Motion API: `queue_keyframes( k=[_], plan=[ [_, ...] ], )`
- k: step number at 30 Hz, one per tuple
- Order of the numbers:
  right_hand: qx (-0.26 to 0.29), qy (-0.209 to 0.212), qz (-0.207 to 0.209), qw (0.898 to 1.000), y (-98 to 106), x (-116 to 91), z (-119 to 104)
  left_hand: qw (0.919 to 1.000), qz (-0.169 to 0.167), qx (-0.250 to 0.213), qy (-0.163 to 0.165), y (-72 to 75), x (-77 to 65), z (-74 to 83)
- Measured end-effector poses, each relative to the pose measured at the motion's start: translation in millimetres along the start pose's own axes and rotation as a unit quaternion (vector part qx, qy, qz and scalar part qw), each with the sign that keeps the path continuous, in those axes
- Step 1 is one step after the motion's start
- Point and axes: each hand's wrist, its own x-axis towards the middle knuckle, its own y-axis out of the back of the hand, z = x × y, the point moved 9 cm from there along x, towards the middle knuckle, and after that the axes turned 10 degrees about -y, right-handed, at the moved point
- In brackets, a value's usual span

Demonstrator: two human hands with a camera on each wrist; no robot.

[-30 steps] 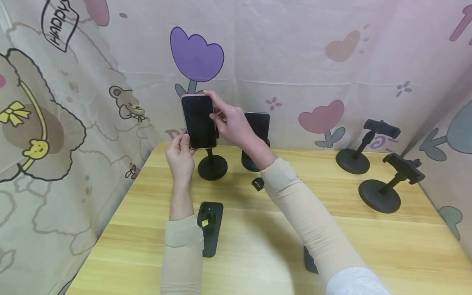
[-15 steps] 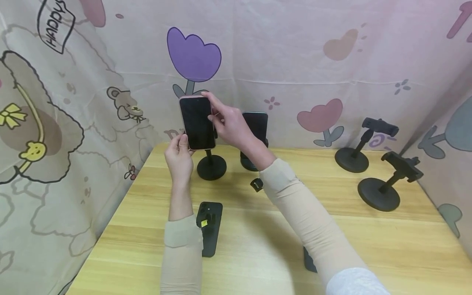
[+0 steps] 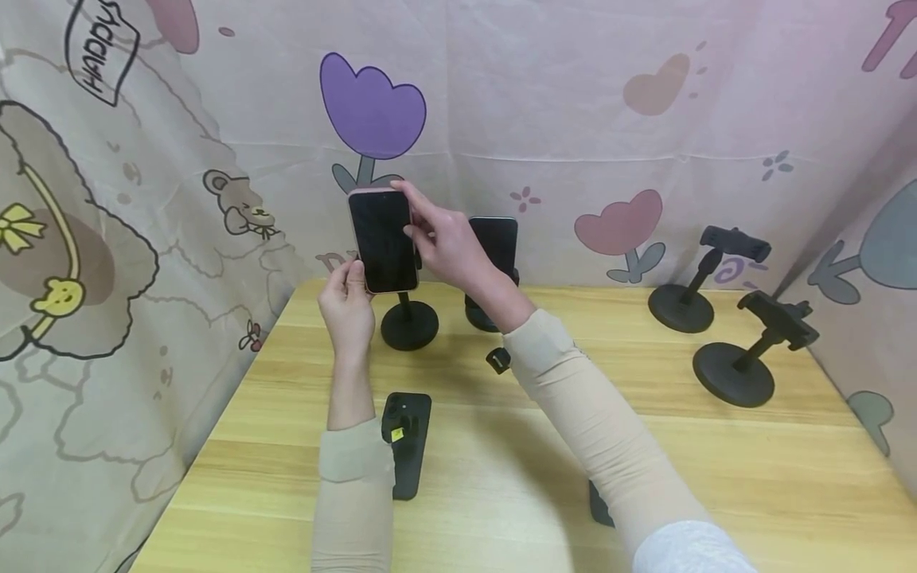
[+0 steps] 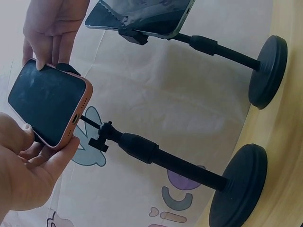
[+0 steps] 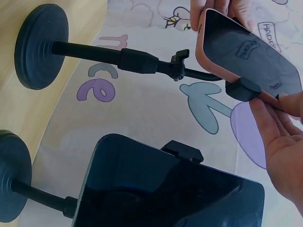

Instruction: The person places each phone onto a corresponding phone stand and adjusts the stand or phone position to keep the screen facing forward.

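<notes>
A pink-edged phone with a dark screen stands upright at the back left, in the clamp of a black phone stand. My left hand pinches its lower left edge, thumb on the front. At the upper right edge my right hand holds it between thumb and fingers, close to the clamp. The left wrist view shows both hands on opposite long sides of the phone. Behind my right forearm, a second phone sits in another stand, partly hidden in the head view.
A black phone with a yellow sticker lies face down by my left forearm. Another dark phone is mostly covered by my right sleeve. Two phone stands without phones stand at the right. A small black object lies mid-table.
Both hands keep their hold on the pink-edged phone, which sits very slightly lower. The head view has shifted a little, so the surroundings slide left.
</notes>
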Motion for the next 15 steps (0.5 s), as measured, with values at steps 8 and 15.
queue_keyframes(
  k=[8,15],
  plan=[
    [-0.009,0.005,0.002,1.000,-1.3,-2.1,-1.4,0.9996,0.002,0.027,-0.004,1.9,-0.5,0.2],
    [-0.015,0.014,0.006,1.000,-0.9,-3.7,-1.9,0.9994,-0.003,0.034,-0.010,2.0,-0.1,0.4]
  ],
)
